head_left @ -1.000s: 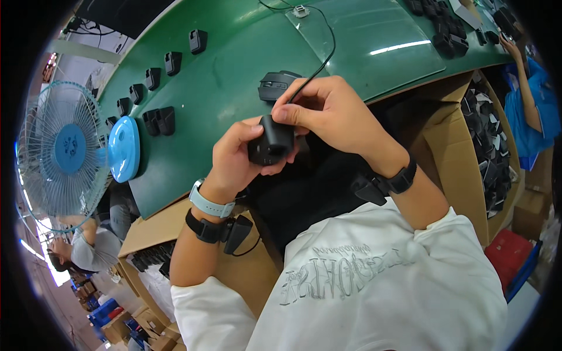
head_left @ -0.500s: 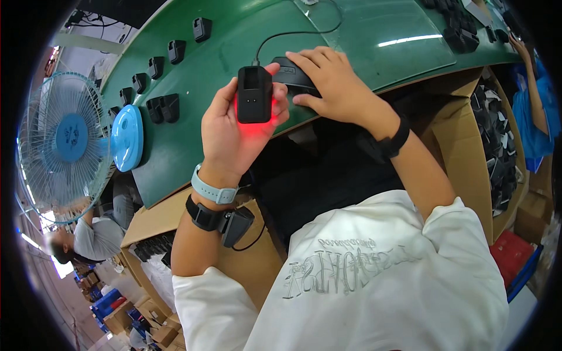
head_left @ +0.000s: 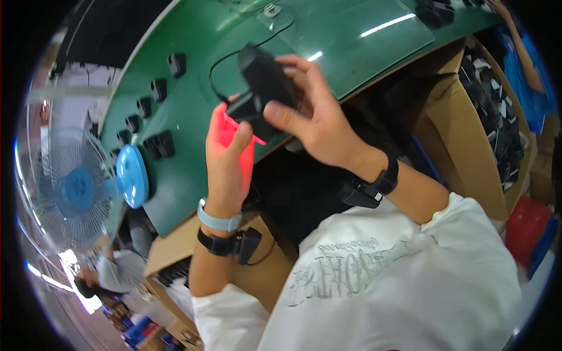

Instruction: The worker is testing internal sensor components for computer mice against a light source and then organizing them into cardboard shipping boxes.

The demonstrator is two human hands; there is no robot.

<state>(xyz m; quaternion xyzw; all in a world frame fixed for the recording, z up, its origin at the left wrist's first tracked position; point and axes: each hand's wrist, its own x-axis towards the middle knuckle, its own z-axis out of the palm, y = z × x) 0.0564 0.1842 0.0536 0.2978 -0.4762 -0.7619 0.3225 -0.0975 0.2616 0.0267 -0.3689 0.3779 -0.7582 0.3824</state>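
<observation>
Over the near edge of the green table, my left hand [head_left: 222, 161] grips a small black cabled dock [head_left: 240, 109]. Red light from the dock shines on my palm and fingers. My right hand [head_left: 322, 120] is closed around a larger black curved device [head_left: 264, 73], thumb on its near side and fingers on its far side. The device is tilted and meets or overlaps the dock; motion blur hides whether it is seated in it. A thin black cable [head_left: 215, 79] runs from the dock across the table.
Several small black units [head_left: 158, 90] stand on the green table [head_left: 193, 149] at the left. A fan [head_left: 79, 186] with a blue base [head_left: 133, 176] is beside them. An open carton [head_left: 448, 120] holds black parts [head_left: 492, 111] at right. Other people are at lower left and upper right.
My right hand has lifted the curved device off the table and brought it against the dock. My left hand has turned the dock, whose contact face no longer shows. The view has shifted.
</observation>
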